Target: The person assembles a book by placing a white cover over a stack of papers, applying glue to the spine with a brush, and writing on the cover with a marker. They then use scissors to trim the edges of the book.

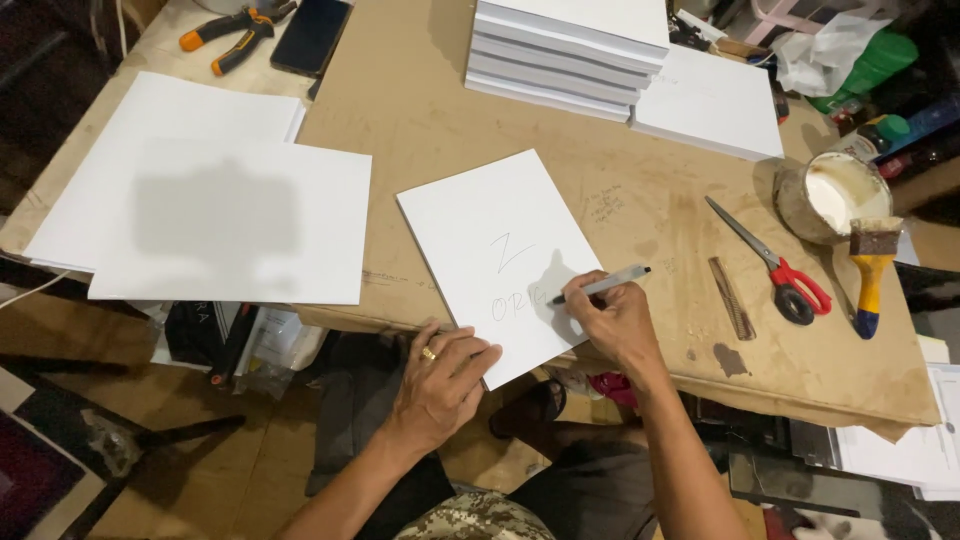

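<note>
A white sheet block (490, 240) lies tilted at the near edge of the brown board table (420, 100), with pencil marks on its lower half. My right hand (612, 322) grips a grey pen (606, 285), its tip touching the sheet near the marks. My left hand (442, 382), with a ring on one finger, rests flat on the sheet's near corner and holds it down.
Large white sheets (215, 190) lie at the left. A stack of white blocks (565, 45) stands at the back. Red-handled scissors (775, 265), a yellow-handled brush (872, 270), a pot of white glue (835, 195) and a comb-like strip (732, 298) sit at the right. Pliers (235, 28) and a phone (310, 35) lie far left.
</note>
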